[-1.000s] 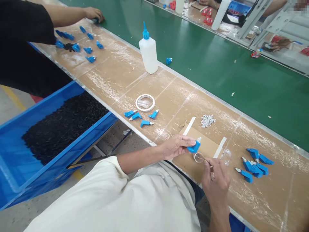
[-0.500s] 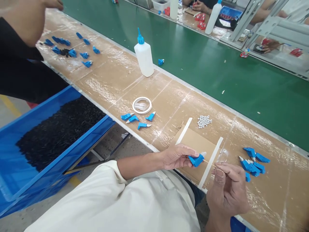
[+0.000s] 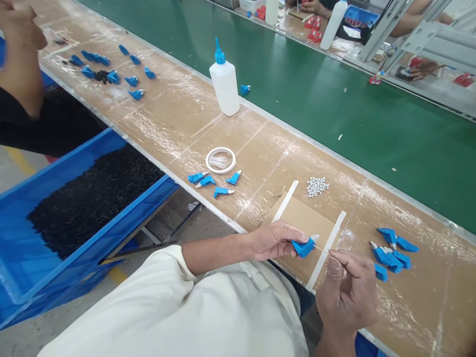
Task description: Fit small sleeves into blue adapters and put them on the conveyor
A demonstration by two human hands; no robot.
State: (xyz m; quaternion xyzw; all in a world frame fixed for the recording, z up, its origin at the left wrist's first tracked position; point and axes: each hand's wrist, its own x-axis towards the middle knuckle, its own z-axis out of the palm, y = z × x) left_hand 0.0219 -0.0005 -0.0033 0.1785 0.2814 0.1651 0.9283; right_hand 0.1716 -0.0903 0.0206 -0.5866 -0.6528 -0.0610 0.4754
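My left hand [image 3: 277, 240] pinches a small blue plastic part [image 3: 303, 247] with a whitish piece at its upper end. In my right hand [image 3: 349, 287] a thin wooden stick [image 3: 322, 249] is held between thumb and forefinger, and its tip meets the blue part's right side. Both hands are above a cardboard sheet [image 3: 307, 215] fixed with white tape strips. Several similar blue parts [image 3: 392, 255] lie to the right, and several more [image 3: 221, 192] lie to the left. Beyond the sheet sits a pile of small grey pieces [image 3: 317, 186].
A white squeeze bottle [image 3: 225, 89] with a blue nozzle stands near the green conveyor belt [image 3: 297, 94]. A tape roll [image 3: 220, 160] lies in front of it. To the left is a blue bin [image 3: 22, 277] of black pieces. Co-workers' arms [image 3: 22, 64] show at far left and across the belt.
My right hand has shifted slightly left, closer to the blue part, with the stick still touching it. The co-worker's arm at far left has moved left. The view has shifted a little.
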